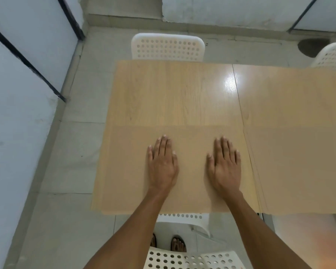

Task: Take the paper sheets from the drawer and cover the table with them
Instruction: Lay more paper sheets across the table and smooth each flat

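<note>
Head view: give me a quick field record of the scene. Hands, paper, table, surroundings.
left hand: left hand flat, fingers straight, palm down on the paper
right hand: right hand flat, fingers straight, palm down on the paper
paper: brown paper sheet covers the near half of the table
table: wooden table, far half bare, glare spot near the seam
second table: adjoining table on the right, near part looks papered too
chairs: white perforated chair at far side; another at near side

Your left hand and right hand lie palm-down, fingers straight, side by side but apart on the table, forearms extended.
</note>
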